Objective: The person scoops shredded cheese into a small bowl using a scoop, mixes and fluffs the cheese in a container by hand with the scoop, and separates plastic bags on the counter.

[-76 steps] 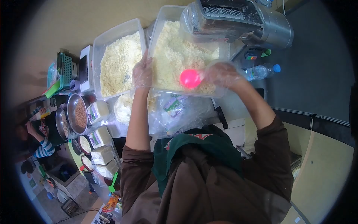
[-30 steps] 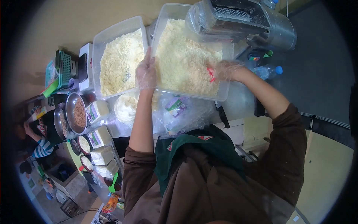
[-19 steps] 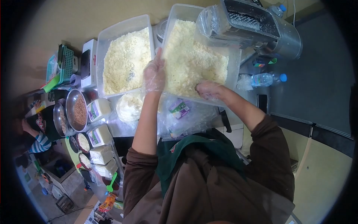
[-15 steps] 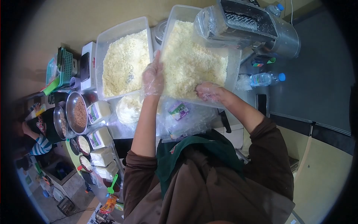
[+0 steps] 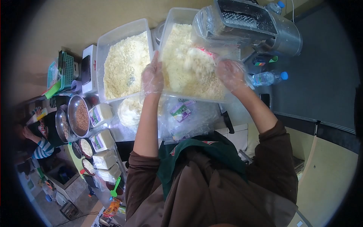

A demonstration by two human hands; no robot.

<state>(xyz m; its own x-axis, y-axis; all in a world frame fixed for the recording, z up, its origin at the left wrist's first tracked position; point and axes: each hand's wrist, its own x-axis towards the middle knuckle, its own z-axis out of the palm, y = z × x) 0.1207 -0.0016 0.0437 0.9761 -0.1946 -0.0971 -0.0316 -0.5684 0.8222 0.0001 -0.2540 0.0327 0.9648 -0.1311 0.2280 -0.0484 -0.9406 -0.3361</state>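
Right tub (image 5: 179, 17), biggest, white crumbs (image 5: 176, 70) spread and heaped inside, clock read from its middle; left tub (image 5: 121, 34) at 9 o'clock, just beside it, white crumbs inside too; grater (image 5: 245, 22), metal, part plastic-wrapped, between 1 and 2, overhanging that corner of the right tub; clear plastic bags (image 5: 194, 119) at 6, below the tub, purple-green label on one; steel bowl (image 5: 72, 113) at 8, well apart, brown bits in it; right hand (image 5: 230, 73) at 4, clear glove, by the tub's edge, fingers closed round the scoop's handle end; left hand (image 5: 152, 76) at 8, clear glove, against the right tub's wall, cannot tell if the fingers pinch it; blue-capped bottle (image 5: 263, 78) near 4, outside the tub; small dark bowl (image 5: 88, 155) near 8, white stuff inside; pink scoop (image 5: 206, 52), tilted, near the right tub's middle, loose crumbs blurred just below it.
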